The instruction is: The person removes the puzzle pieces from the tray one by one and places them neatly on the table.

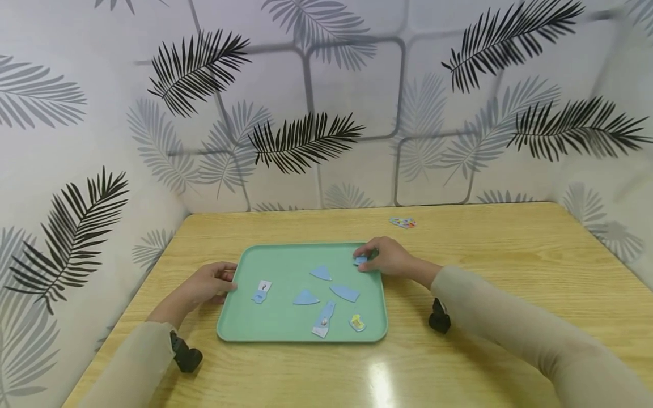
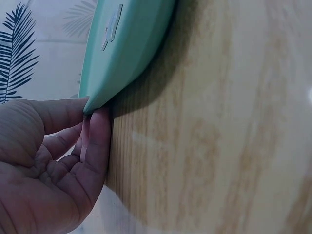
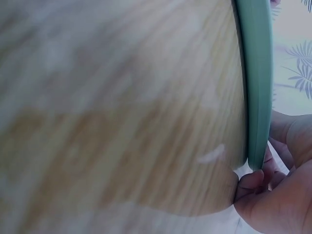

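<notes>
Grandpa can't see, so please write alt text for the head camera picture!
A person's left hand grips the left rim of a green tray while the right hand pinches a blue piece at its far right corner. Other flat pieces lie on it; beyond, a multicoloured piece rests on the wooden table.
</notes>
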Motion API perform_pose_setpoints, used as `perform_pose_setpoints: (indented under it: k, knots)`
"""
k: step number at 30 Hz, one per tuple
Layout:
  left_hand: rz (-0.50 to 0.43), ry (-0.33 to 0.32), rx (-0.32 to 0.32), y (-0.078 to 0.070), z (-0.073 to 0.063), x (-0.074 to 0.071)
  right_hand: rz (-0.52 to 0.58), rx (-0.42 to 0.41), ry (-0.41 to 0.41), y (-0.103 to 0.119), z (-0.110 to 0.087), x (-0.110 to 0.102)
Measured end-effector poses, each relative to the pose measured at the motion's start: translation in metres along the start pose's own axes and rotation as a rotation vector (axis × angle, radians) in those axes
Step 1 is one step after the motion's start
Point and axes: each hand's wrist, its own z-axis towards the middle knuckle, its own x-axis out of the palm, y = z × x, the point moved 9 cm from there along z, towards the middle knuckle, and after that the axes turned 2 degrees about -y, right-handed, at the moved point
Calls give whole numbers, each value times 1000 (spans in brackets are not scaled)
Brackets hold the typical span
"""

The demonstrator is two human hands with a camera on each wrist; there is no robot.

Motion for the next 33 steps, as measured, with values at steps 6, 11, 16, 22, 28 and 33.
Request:
perform_pose_setpoints:
  k: [6, 11, 16, 22, 28, 33]
  knots:
    - [8, 2, 4, -3, 2, 1, 22, -33, 19, -5, 0, -7]
    - [4, 7, 0, -4, 3, 1, 43, -37, 43, -7, -3, -12]
    - [8, 4, -5, -3, 1, 1, 60, -33, 62, -11, -3, -17]
    - [8, 2, -10, -2, -1, 1, 56, -70, 78, -14, -2, -25]
    - [4, 4, -13, -1, -1, 0, 78, -78, 70, -21, -2, -32]
    - [4, 4, -1, -1, -2, 0, 58, -77, 57, -29, -4, -41]
